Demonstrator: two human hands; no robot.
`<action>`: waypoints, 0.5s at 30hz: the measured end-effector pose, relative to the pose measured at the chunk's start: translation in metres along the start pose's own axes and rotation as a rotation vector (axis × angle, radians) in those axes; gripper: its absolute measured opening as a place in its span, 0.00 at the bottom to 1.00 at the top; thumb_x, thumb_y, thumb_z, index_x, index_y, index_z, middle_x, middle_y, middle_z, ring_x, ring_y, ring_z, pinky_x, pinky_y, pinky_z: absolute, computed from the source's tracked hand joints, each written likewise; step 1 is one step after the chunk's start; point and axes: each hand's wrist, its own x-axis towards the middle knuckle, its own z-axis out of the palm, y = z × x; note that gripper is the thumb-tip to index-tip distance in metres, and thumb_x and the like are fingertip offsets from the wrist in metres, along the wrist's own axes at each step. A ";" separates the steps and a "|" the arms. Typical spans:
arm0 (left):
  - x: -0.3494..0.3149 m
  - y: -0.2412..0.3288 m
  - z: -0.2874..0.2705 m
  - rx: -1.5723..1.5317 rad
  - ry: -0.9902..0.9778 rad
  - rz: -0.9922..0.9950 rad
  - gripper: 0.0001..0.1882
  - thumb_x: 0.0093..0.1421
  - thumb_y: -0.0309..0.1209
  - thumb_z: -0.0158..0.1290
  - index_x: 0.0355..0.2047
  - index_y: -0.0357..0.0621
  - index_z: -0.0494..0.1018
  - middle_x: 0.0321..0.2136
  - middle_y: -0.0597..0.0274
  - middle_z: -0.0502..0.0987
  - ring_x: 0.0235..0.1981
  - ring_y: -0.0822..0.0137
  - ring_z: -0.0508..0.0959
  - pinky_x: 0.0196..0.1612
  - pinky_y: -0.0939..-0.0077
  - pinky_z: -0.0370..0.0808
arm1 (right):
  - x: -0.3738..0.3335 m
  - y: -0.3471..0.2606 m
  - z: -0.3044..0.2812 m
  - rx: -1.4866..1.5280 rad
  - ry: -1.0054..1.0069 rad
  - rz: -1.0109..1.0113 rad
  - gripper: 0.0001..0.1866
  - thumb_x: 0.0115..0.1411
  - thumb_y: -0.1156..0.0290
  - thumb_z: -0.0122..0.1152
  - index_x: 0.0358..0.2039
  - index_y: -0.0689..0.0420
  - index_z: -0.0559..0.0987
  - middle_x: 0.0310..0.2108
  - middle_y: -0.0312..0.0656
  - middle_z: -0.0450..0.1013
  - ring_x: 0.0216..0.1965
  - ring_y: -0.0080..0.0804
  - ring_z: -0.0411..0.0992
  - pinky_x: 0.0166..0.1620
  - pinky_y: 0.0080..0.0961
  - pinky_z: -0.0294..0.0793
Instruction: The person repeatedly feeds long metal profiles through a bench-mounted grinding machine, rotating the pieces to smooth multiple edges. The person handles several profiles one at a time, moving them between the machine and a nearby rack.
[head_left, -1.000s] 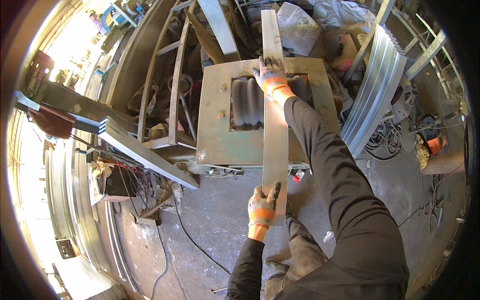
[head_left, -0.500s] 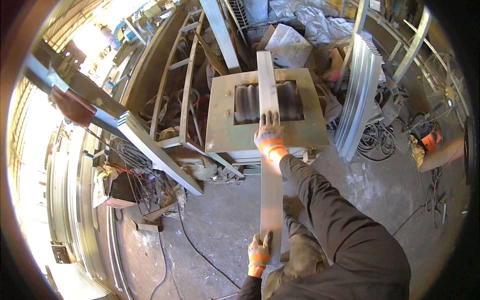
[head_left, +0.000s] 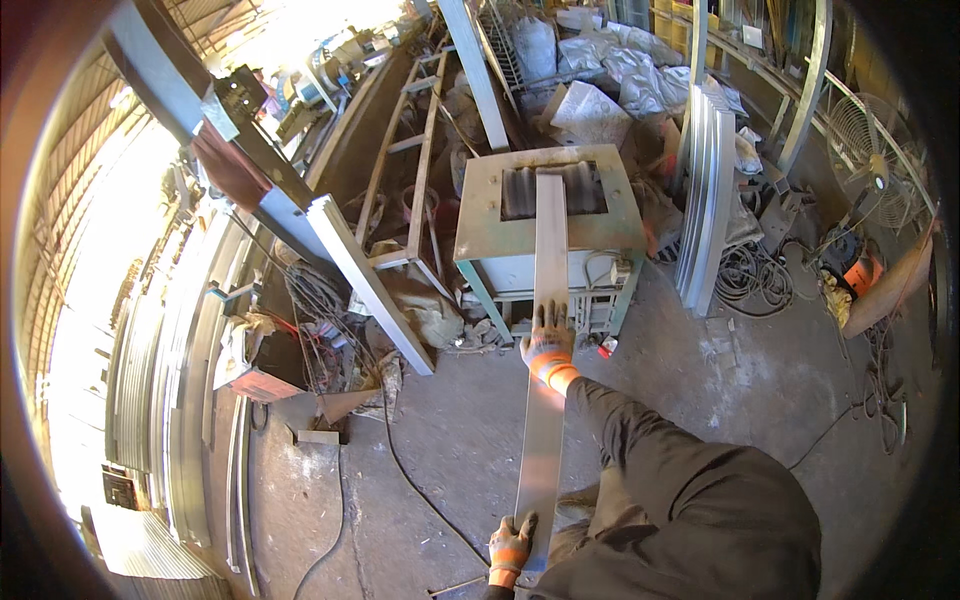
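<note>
A long, flat silver metal bar (head_left: 545, 420) reaches from my body out to a box-shaped greenish machine (head_left: 490, 228). Its far end lies over the rectangular opening in the machine's top, where a dark, rounded, ridged part (head_left: 517, 195) shows on both sides. My left hand (head_left: 510, 548), in a grey and orange work glove, grips the near end by its left edge, thumb on top. Farther along, my right hand (head_left: 548, 348), gloved the same way, lies flat on the bar's upper face with fingers stretched toward the machine. The bar's underside is hidden.
Silver profiles (head_left: 706, 200) stand upright right of the machine, near coiled cable (head_left: 752, 280) and a fan (head_left: 872, 165). Another silver bar (head_left: 370, 285) leans on the left, beside a metal ladder-like frame (head_left: 425, 150). A black cable (head_left: 400, 480) crosses the floor.
The bar has come back toward me, its far end moving from beyond the machine's opening to over it. Both hands moved back with it, and the view has shifted.
</note>
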 end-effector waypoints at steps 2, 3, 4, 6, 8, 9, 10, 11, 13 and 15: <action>-0.021 -0.018 -0.007 0.029 0.068 0.015 0.36 0.67 0.68 0.63 0.40 0.41 0.83 0.34 0.39 0.88 0.41 0.33 0.87 0.46 0.43 0.82 | -0.021 0.009 0.005 0.164 -0.041 0.020 0.55 0.67 0.37 0.68 0.85 0.55 0.60 0.87 0.54 0.50 0.86 0.60 0.48 0.74 0.72 0.62; -0.032 -0.028 -0.011 0.054 0.091 -0.002 0.37 0.67 0.70 0.63 0.39 0.42 0.83 0.34 0.39 0.88 0.41 0.33 0.87 0.46 0.42 0.82 | -0.036 0.011 0.008 0.360 0.064 0.104 0.63 0.64 0.31 0.71 0.86 0.57 0.55 0.87 0.57 0.48 0.87 0.60 0.47 0.80 0.66 0.57; -0.041 -0.035 -0.015 0.107 0.125 -0.017 0.38 0.64 0.71 0.65 0.37 0.43 0.83 0.33 0.40 0.87 0.40 0.33 0.87 0.45 0.41 0.82 | -0.047 0.018 0.008 0.570 0.070 0.185 0.69 0.61 0.30 0.74 0.87 0.59 0.52 0.87 0.60 0.47 0.87 0.61 0.46 0.82 0.60 0.55; -0.053 -0.045 -0.026 0.214 0.249 0.055 0.35 0.61 0.67 0.68 0.38 0.44 0.82 0.31 0.47 0.87 0.37 0.39 0.88 0.44 0.44 0.83 | -0.069 0.022 0.008 0.836 -0.101 0.378 0.79 0.54 0.29 0.81 0.86 0.65 0.45 0.86 0.66 0.45 0.87 0.63 0.45 0.85 0.49 0.53; -0.061 -0.047 -0.037 0.227 0.361 0.114 0.25 0.60 0.57 0.71 0.34 0.48 0.79 0.31 0.51 0.85 0.35 0.42 0.87 0.41 0.44 0.82 | -0.085 0.022 0.005 0.829 -0.274 0.484 0.84 0.49 0.34 0.88 0.86 0.68 0.41 0.84 0.70 0.47 0.84 0.67 0.51 0.82 0.47 0.61; -0.066 -0.046 -0.044 0.302 0.431 0.182 0.27 0.62 0.58 0.70 0.36 0.46 0.78 0.32 0.49 0.85 0.36 0.41 0.86 0.41 0.43 0.81 | -0.095 0.019 0.003 0.804 -0.202 0.425 0.85 0.48 0.37 0.90 0.85 0.69 0.41 0.83 0.71 0.50 0.81 0.69 0.57 0.79 0.48 0.69; -0.070 -0.043 -0.048 0.351 0.429 0.176 0.32 0.60 0.62 0.71 0.37 0.44 0.78 0.32 0.49 0.85 0.36 0.41 0.86 0.41 0.43 0.82 | -0.095 0.022 0.001 0.913 -0.185 0.417 0.84 0.47 0.42 0.91 0.85 0.69 0.41 0.81 0.70 0.54 0.79 0.66 0.61 0.77 0.46 0.71; -0.075 -0.038 -0.053 0.388 0.465 0.202 0.36 0.59 0.66 0.72 0.37 0.42 0.79 0.32 0.48 0.85 0.36 0.40 0.86 0.42 0.42 0.82 | -0.097 0.023 -0.001 1.033 -0.224 0.411 0.83 0.47 0.46 0.93 0.85 0.70 0.42 0.80 0.70 0.57 0.78 0.63 0.65 0.75 0.45 0.74; -0.090 -0.032 -0.059 0.368 0.347 0.158 0.37 0.63 0.68 0.67 0.41 0.41 0.77 0.36 0.46 0.85 0.41 0.37 0.86 0.44 0.40 0.82 | -0.105 0.029 0.002 1.213 -0.230 0.379 0.80 0.47 0.53 0.94 0.85 0.70 0.45 0.76 0.68 0.64 0.74 0.55 0.71 0.72 0.41 0.78; -0.098 -0.028 -0.063 0.386 0.272 0.119 0.38 0.65 0.69 0.64 0.43 0.40 0.77 0.38 0.45 0.85 0.42 0.36 0.86 0.45 0.40 0.82 | -0.116 0.028 0.011 1.200 -0.140 0.401 0.74 0.49 0.58 0.93 0.83 0.70 0.50 0.72 0.64 0.71 0.68 0.46 0.77 0.66 0.36 0.81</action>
